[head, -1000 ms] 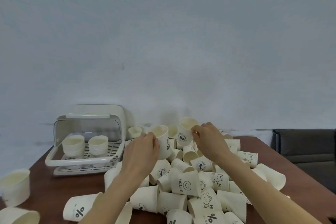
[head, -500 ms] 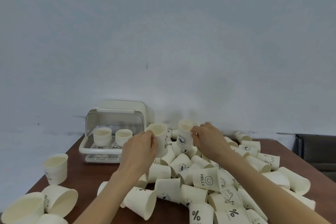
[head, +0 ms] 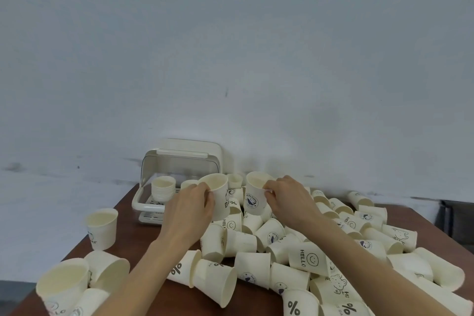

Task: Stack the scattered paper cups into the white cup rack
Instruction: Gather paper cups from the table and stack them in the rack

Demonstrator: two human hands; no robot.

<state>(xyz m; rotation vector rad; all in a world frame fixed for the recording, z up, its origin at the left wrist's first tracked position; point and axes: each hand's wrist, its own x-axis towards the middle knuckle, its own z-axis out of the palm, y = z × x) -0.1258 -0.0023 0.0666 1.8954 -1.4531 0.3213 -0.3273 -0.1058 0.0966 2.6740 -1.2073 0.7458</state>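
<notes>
Head view shows the pick-up step in hand: each hand holds one paper cup lifted above the pile, and neither cup has yet been nested or delivered.

Left hand [head: 191, 209] grips the left cup [head: 218, 196] from its near side. The fingers [head: 209, 200] are curled round the wall below the rim; the cup is upright and tilted slightly to the right, mouth open upward.

Right hand [head: 288, 199] pinches the right cup [head: 254, 194] at its rim. The thumb and fingertips [head: 268, 187] are clamped on the right edge of the rim, and the printed wall faces the viewer. The two cups are near each other but apart.

White cup rack [head: 179, 179] stands at the back left of the desk [head: 128, 233], lid raised, just behind the left cup. One stack [head: 163, 187] stands inside on the left; a second cup top shows beside it, partly hidden by the left hand.

Next move, as judged: seat one held cup inside the other, mouths aligned, then carry the pair leftward and lower it onto a stack in the rack. Loose cups [head: 252, 268] remain in large number on the desk, so the task appears to be at an early stage.
</notes>
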